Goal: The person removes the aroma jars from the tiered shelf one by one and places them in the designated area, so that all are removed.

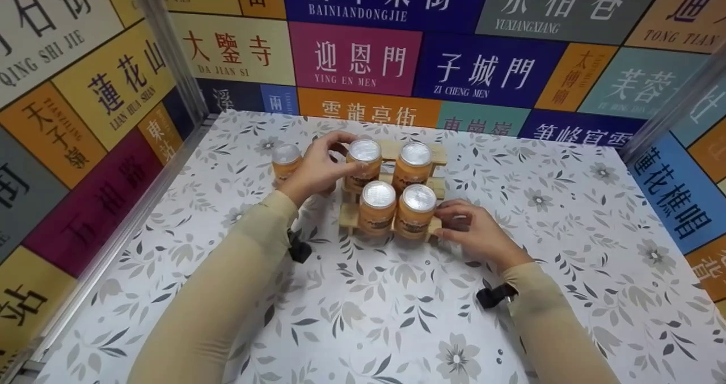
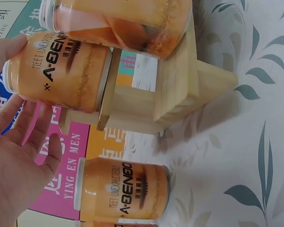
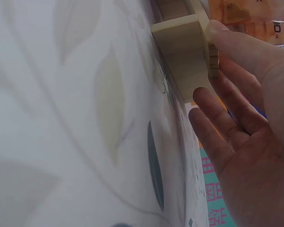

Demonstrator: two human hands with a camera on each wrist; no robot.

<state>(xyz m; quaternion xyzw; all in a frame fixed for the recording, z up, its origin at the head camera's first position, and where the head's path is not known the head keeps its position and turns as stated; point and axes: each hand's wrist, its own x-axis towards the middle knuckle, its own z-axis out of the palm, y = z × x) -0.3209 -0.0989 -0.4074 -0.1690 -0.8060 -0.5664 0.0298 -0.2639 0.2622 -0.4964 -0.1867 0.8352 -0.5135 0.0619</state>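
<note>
A stepped wooden rack (image 1: 349, 216) carries orange cans with silvery lids, in a front pair and a back pair. My left hand (image 1: 315, 165) holds the back left can (image 1: 366, 150), thumb in front and index finger curving behind it. In the left wrist view that can (image 2: 61, 75) sits on a rack step, and the other fingers of the hand (image 2: 19, 161) are loosely bent. At the rack's right end, my right hand (image 1: 479, 231) pinches the wood beside the front right can (image 1: 417, 211). The right wrist view shows the thumb against the step's edge (image 3: 213, 52).
Another orange can (image 1: 286, 161) stands on the table left of the rack, partly behind the left hand. A white floral cloth (image 1: 363, 316) covers the table. Colourful panels with printed characters (image 1: 357, 58) rise behind and at both sides.
</note>
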